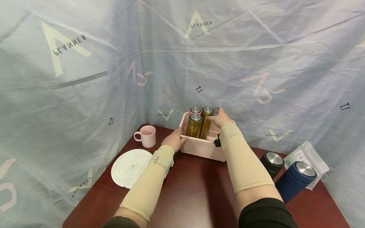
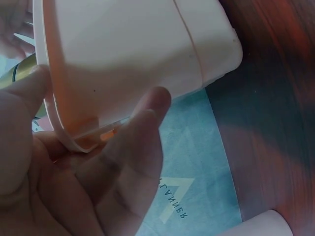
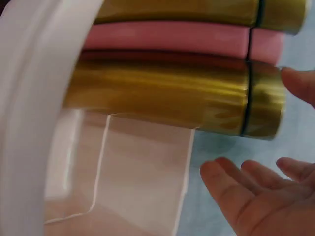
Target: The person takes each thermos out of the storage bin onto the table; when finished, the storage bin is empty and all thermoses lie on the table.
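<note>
Grey sheeting [image 1: 174,72] backs a reddish table [image 1: 188,190]; left hand [image 1: 173,141] grips bin [image 1: 201,149], right hand [image 1: 221,118] spread.

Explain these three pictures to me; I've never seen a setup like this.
There's no machine here: a person works with two bare hands, wearing three cameras. The large picture comes from the head, looking forward and down; the others come from the left and right wrists.

The left hand holds the rim of a pink bin. Inside stand two gold bottles and a pink bottle. The right hand is open beside one gold bottle; whether it touches, I can't tell.

Also on the table: a pink mug, round white mat, black bottle, blue bottle and pale pouch.
</note>
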Demonstrator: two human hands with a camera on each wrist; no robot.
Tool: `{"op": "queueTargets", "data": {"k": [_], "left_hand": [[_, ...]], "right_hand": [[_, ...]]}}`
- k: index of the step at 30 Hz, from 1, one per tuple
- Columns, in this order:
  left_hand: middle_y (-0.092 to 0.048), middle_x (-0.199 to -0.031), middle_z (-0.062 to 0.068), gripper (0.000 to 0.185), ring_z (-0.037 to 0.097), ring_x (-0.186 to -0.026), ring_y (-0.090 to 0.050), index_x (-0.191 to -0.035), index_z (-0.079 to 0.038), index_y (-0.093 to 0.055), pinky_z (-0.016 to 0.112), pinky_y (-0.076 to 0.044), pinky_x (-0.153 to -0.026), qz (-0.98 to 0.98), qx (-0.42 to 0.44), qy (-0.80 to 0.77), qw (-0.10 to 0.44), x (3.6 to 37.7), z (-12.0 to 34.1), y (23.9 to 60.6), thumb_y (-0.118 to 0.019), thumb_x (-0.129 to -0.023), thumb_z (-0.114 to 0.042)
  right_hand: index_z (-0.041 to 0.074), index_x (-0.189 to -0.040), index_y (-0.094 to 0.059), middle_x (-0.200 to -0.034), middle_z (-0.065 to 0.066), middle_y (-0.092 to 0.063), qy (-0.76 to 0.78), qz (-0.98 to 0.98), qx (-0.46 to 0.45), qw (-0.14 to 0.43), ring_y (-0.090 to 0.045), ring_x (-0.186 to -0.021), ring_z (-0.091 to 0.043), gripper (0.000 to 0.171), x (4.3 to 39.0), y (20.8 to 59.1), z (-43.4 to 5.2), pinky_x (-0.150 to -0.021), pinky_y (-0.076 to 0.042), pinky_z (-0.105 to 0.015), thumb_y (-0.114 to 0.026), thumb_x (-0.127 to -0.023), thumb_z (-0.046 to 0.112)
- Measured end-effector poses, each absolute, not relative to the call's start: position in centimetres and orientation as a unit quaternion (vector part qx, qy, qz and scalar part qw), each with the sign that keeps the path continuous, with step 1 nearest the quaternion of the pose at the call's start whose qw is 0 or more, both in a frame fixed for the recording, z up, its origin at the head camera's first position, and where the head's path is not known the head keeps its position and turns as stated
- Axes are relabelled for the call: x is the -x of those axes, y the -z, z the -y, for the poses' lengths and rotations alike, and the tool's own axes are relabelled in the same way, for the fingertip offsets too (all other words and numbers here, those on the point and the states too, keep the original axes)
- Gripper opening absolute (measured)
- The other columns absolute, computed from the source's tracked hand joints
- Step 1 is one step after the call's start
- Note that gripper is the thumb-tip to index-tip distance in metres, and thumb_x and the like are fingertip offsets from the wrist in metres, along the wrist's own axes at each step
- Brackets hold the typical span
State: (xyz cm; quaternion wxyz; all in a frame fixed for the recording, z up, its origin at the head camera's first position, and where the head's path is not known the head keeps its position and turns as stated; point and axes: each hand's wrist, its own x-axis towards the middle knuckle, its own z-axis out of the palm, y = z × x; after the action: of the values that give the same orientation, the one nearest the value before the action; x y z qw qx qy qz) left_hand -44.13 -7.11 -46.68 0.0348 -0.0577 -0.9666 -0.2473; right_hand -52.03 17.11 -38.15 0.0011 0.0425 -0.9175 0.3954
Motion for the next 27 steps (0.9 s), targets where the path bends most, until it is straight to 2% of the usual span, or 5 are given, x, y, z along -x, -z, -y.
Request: {"op": "queueTargets", "data": {"k": [7, 12, 15, 21, 27], "left_hand": [[-0.036, -0.157, 0.01, 0.082, 0.028, -0.138, -0.042, -0.159, -0.01, -0.024, 0.045, -0.039, -0.108, 0.966, 0.063, 0.248, 0.035, 43.9, 6.5, 46.9, -0.048, -0.099, -0.06], [-0.035, -0.158, 0.009, 0.083, 0.027, -0.138, -0.042, -0.159, -0.009, -0.024, 0.045, -0.039, -0.108, 0.967, 0.065, 0.242, 0.038, 43.9, 6.4, 47.0, -0.048, -0.099, -0.06], [-0.036, -0.158, 0.009, 0.082, 0.027, -0.138, -0.043, -0.159, -0.009, -0.025, 0.044, -0.039, -0.108, 0.967, 0.066, 0.242, 0.044, 44.0, 6.4, 47.0, -0.048, -0.099, -0.06], [-0.034, -0.159, 0.008, 0.082, 0.027, -0.138, -0.042, -0.159, -0.01, -0.023, 0.044, -0.039, -0.109, 0.966, 0.061, 0.248, 0.039, 44.0, 6.7, 47.1, -0.047, -0.099, -0.06], [-0.032, -0.159, 0.009, 0.082, 0.026, -0.14, -0.039, -0.159, -0.01, -0.022, 0.044, -0.037, -0.11, 0.964, 0.052, 0.256, 0.039, 43.9, 7.2, 46.9, -0.047, -0.099, -0.06]], "right_hand": [[0.004, -0.159, -0.009, -0.153, -0.026, -0.034, -0.39, 0.919, -0.042, -0.028, -0.038, -0.136, -0.042, 0.1, 54.3, 39.6, -17.8, -0.11, -0.035, -0.051, -0.069, -0.089, 0.04], [0.007, -0.159, -0.013, -0.151, -0.025, -0.037, -0.432, 0.9, -0.031, -0.051, -0.052, -0.12, -0.038, 0.094, 54.8, 40.3, -17.7, -0.087, -0.052, -0.044, -0.07, -0.09, 0.036], [0.007, -0.159, -0.017, -0.148, -0.025, -0.04, -0.445, 0.894, -0.029, -0.042, -0.055, -0.111, -0.036, 0.089, 54.7, 40.5, -17.4, -0.074, -0.053, -0.038, -0.068, -0.091, 0.034], [0.012, -0.16, -0.015, -0.149, -0.024, -0.039, -0.445, 0.895, -0.019, -0.032, -0.051, -0.123, -0.04, 0.088, 54.3, 40.6, -16.7, -0.079, -0.056, -0.044, -0.067, -0.093, 0.034], [0.012, -0.159, -0.017, -0.145, -0.023, -0.044, -0.441, 0.897, -0.012, -0.016, -0.055, -0.114, -0.036, 0.088, 53.4, 39.7, -15.8, -0.075, -0.054, -0.041, -0.069, -0.092, 0.036]]}}
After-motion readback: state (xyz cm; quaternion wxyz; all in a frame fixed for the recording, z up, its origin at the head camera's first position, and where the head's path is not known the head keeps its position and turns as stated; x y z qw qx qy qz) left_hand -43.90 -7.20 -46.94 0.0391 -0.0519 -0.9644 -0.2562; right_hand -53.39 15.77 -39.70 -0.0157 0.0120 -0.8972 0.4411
